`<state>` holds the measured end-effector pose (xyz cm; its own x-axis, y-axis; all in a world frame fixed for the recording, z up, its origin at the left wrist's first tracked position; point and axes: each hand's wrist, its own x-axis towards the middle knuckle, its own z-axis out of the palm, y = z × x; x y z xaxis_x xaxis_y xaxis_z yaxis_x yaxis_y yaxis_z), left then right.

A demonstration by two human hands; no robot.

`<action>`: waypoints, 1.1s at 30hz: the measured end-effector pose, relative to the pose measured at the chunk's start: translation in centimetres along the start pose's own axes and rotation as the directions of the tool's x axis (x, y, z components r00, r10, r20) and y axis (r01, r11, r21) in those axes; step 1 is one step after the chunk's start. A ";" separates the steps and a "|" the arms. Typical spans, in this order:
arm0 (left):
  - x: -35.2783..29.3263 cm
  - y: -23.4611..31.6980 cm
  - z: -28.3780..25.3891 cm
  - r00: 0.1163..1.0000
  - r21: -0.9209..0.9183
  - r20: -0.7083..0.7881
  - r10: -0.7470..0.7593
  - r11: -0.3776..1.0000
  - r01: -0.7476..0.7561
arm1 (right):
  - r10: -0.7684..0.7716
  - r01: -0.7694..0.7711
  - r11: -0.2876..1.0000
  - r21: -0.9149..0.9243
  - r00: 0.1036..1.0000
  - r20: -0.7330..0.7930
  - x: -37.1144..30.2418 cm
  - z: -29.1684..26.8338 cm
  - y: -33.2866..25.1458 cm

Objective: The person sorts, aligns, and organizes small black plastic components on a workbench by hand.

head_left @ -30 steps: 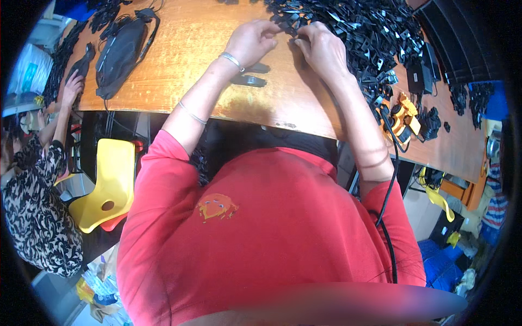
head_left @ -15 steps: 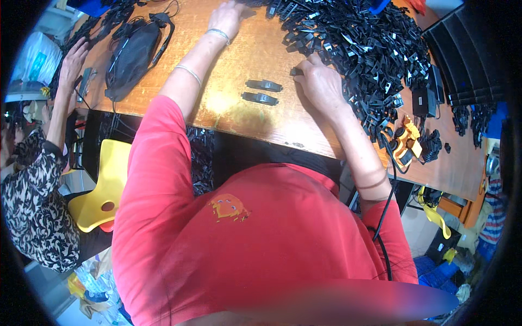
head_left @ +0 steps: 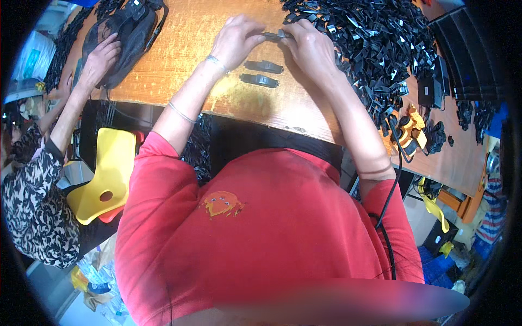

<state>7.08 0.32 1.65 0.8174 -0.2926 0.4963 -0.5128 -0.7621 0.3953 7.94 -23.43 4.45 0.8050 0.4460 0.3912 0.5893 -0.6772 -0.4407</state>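
Evidently, in the head view, the only one, the work sits at the upper middle of the frame, where a small dark piece (head_left: 274, 36) is held just above the wooden surface (head_left: 190, 32). The person's right grip (head_left: 312, 49) is closed, thumb and fingertips pinching the piece at its right end; the left grip (head_left: 235, 43) is at its left end with thumb and fingers drawn together, though the picture does not show whether they clasp it or merely touch it. Below the hands, near the middle of the frame, two matching dark parts lie apart, one below the other: an upper part (head_left: 263, 67) and a lower part (head_left: 259, 80), both long and flat with narrow ends. The held piece looks light and fairly stiff, probably moulded plastic, perhaps a little slippery; its thin ends would likely suit a fingertip pinch, while hard bending could strain them. From the upper middle toward the upper right spreads a heap of small black parts (head_left: 359, 38), beside the right grip. Farther right are a black box (head_left: 429, 92) and an orange-yellow object (head_left: 410, 127) with a dark cable near it. At the upper left, a co-worker's hand (head_left: 102, 57) rests on a dark mesh bag (head_left: 133, 43).
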 end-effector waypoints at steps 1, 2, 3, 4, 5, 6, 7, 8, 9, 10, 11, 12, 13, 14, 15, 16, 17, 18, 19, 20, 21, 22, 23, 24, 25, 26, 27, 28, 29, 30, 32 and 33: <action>-0.2 0.0 -0.1 0.999 -0.004 0.004 -0.041 0.999 0.041 | 0.001 -0.001 1.000 -0.012 1.000 -0.005 0.4 0.6 0.3; -0.3 0.0 -0.1 0.997 -0.009 0.008 -0.081 0.997 0.081 | 0.003 -0.003 1.000 -0.024 1.000 -0.009 0.6 1.0 0.6; -0.5 -0.1 -0.1 0.996 -0.009 0.007 -0.085 0.996 0.085 | 0.001 -0.001 1.000 -0.023 1.000 -0.006 0.9 1.6 0.7; -0.7 -0.3 0.0 0.995 0.003 0.003 -0.097 0.995 0.097 | 0.007 -0.006 1.000 -0.027 1.000 0.011 1.1 2.0 0.8; -0.9 -0.5 0.1 0.994 0.015 -0.001 -0.108 0.994 0.108 | 0.013 -0.012 0.999 -0.032 1.000 0.028 1.2 2.4 1.0; -1.1 -0.6 0.2 0.993 0.014 -0.001 -0.116 0.993 0.116 | 0.010 -0.009 1.000 -0.030 0.999 0.035 1.3 2.6 1.0; -1.1 -0.7 0.3 0.995 0.012 -0.015 -0.097 0.995 0.097 | 0.002 -0.002 1.000 -0.026 1.000 0.030 1.3 2.8 1.1; -1.1 -0.9 0.4 0.997 0.010 -0.029 -0.078 0.997 0.078 | -0.005 0.005 1.000 -0.022 1.000 0.024 1.4 2.9 1.3; -1.1 -1.0 0.5 0.996 0.004 -0.024 -0.081 0.997 0.081 | 0.001 0.000 1.000 -0.023 1.000 0.029 1.4 3.0 1.2; -0.9 -1.1 0.6 0.996 -0.006 -0.037 -0.077 0.997 0.077 | -0.037 0.039 0.998 -0.047 0.999 0.023 1.6 3.2 1.1; -0.9 -1.1 0.8 0.996 -0.015 -0.051 -0.072 0.997 0.071 | -0.076 0.077 0.995 -0.071 0.997 0.017 1.8 3.5 1.0; -0.9 -0.7 1.1 0.997 -0.026 -0.045 -0.068 0.997 0.067 | -0.148 0.148 0.987 -0.056 0.989 0.010 2.3 4.4 0.5; -0.5 -0.7 1.1 0.995 -0.014 -0.054 -0.089 0.996 0.088 | -0.171 0.171 0.984 -0.057 0.985 0.010 3.0 4.7 0.4; -0.2 -0.6 1.0 0.992 -0.002 -0.064 -0.108 0.994 0.108 | -0.194 0.195 0.979 -0.058 0.981 0.009 3.4 4.8 0.5; -0.4 -0.6 0.9 0.989 -0.015 -0.048 -0.140 0.990 0.140 | -0.208 0.208 0.977 -0.052 0.978 -0.001 3.4 4.8 0.3; -0.4 -0.8 0.6 0.990 -0.012 -0.053 -0.134 0.991 0.133 | -0.212 0.212 0.976 -0.056 0.977 -0.008 3.3 4.7 0.3; -0.5 -0.9 0.2 0.990 -0.047 0.011 -0.138 0.989 0.139 | -0.204 0.204 0.978 -0.037 0.979 0.014 3.0 4.4 0.2; -0.7 -0.9 -0.2 0.987 -0.085 0.078 -0.139 0.986 0.146 | -0.192 0.193 0.981 -0.020 0.981 0.039 2.5 4.0 0.0; -0.5 -0.8 -1.4 0.959 -0.154 0.246 -0.141 0.971 0.182 | -0.133 0.129 0.991 0.034 0.975 0.180 2.1 3.0 -0.1; 0.0 -0.9 -2.4 0.961 -0.155 0.243 -0.131 0.973 0.172 | -0.114 0.107 0.993 0.040 0.954 0.277 1.6 2.0 -0.2; 0.3 -1.2 -4.0 0.909 -0.235 0.402 -0.114 0.946 0.222 | -0.121 0.103 0.991 0.080 0.956 0.266 1.2 1.4 -0.1; 0.6 -1.5 -5.0 0.832 -0.301 0.549 -0.077 0.911 0.283 | -0.128 0.100 0.988 0.119 0.959 0.254 1.1 0.9 0.1; 1.0 -2.7 -4.7 0.806 -0.345 0.576 -0.137 0.853 0.392 | -0.092 0.079 0.994 0.079 0.980 0.177 1.2 0.3 0.3; 1.6 -3.2 -4.1 0.813 -0.337 0.565 -0.140 0.860 0.383 | -0.065 0.061 0.997 0.045 0.993 0.096 1.6 -0.3 0.3; 2.8 -3.2 -3.0 0.884 -0.318 0.417 -0.213 0.877 0.361 | -0.060 0.061 0.997 -0.038 0.998 0.018 2.3 0.1 1.1; 4.4 -3.3 -1.8 0.929 -0.298 0.253 -0.271 0.892 0.341 | -0.056 0.053 0.994 -0.096 0.998 -0.023 2.8 0.4 1.9; 5.9 -3.4 -0.6 0.943 -0.203 0.158 -0.292 0.925 0.320 | -0.053 0.056 0.988 -0.146 0.998 0.026 3.5 0.5 2.1; 7.1 -4.2 1.2 0.938 -0.185 0.066 -0.340 0.920 0.346 | -0.055 0.068 0.979 -0.191 0.996 0.075 4.3 0.5 2.1; 8.4 -4.9 2.8 0.923 -0.171 -0.030 -0.383 0.912 0.373 | -0.070 0.082 0.978 -0.190 0.995 0.069 4.9 0.6 2.0; 10.2 -4.9 3.8 0.920 -0.064 -0.039 -0.390 0.920 0.387 | -0.050 0.077 0.969 -0.235 0.991 0.121 5.3 0.8 2.4; 11.7 -6.3 5.7 0.854 -0.085 -0.066 -0.516 0.856 0.511 | -0.070 0.115 0.958 -0.261 0.982 0.174 6.2 1.7 1.9; 12.4 -5.6 6.6 0.846 -0.070 -0.076 -0.528 0.849 0.524 | -0.020 0.053 0.966 -0.254 0.991 0.134 5.9 2.0 2.7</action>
<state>21.79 -2.87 0.50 0.9421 0.1987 0.2702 -0.0259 -0.7601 0.6493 14.39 -21.43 3.98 0.7953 0.5338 0.2875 0.5948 -0.7786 -0.1999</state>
